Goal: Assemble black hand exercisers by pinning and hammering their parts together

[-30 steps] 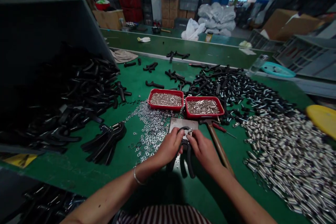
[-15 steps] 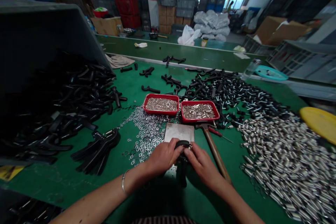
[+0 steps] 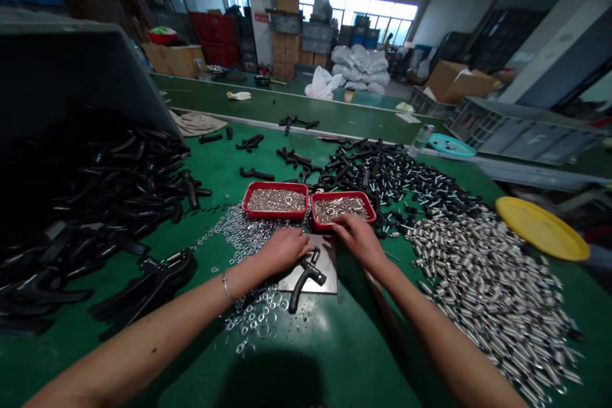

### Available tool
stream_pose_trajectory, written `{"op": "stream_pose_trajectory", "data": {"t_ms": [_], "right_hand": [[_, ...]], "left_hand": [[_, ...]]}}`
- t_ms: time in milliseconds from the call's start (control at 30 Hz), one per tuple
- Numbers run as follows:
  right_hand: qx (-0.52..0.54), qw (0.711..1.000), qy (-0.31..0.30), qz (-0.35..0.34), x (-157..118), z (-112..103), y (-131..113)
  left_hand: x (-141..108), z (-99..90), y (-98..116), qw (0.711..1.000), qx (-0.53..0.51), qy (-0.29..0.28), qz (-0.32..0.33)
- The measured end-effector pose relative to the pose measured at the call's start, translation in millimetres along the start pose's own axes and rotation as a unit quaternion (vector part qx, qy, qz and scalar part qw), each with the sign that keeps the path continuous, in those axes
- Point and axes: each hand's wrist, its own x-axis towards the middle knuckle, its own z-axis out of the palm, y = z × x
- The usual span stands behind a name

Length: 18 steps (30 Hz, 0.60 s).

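Observation:
A curved black plastic handle point(image 3: 301, 287) with a small metal spring point(image 3: 314, 256) at its upper end rests on a square metal plate point(image 3: 327, 268). My left hand point(image 3: 285, 248) is closed over that upper end, its fingers bent and partly hiding it. My right hand point(image 3: 356, 234) is at the front rim of the right red tray point(image 3: 326, 225), which holds small metal pins. Its fingers are bent together at the tips; whatever is between them is hidden. Beside it stands the left red tray point(image 3: 275, 213), full of tiny metal parts.
Loose metal rings point(image 3: 239, 233) spread left of the plate. A large heap of springs point(image 3: 482, 280) and black-headed bolts point(image 3: 411, 178) covers the right. Black handles point(image 3: 143, 172) spill from a grey crate point(image 3: 62, 29) at left. A hammer handle point(image 3: 382, 299) lies under my right forearm.
Both hands held the handle together before; now it lies on the plate. My right hand has moved forward to the right tray, my left stays near the handle. The view has shifted right.

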Motion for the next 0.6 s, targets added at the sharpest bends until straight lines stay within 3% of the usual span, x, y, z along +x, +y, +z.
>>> {"op": "stream_pose_trajectory", "data": {"t_ms": [133,233,333,467,600], "right_hand": [[-0.196,0.981,-0.004,-0.004,31.8,-15.8,25.0],[-0.229,0.973,-0.014,-0.006,56.5,-7.7,32.0],[-0.256,0.967,-0.020,-0.010,75.6,5.2,35.2],[-0.266,0.964,-0.018,-0.024,79.5,15.9,40.5],[-0.261,0.965,-0.017,-0.029,75.3,20.4,41.8]], "left_hand": [[43.3,-16.4,-1.5,0.997,0.058,0.047,0.021],[90.2,-21.5,1.8,0.995,0.088,0.032,0.027],[124.9,-12.0,1.2,0.994,0.107,0.018,0.019],[131.5,9.7,0.5,0.993,0.113,0.024,0.015],[127.0,19.3,2.5,0.994,0.104,0.041,-0.001]]}}
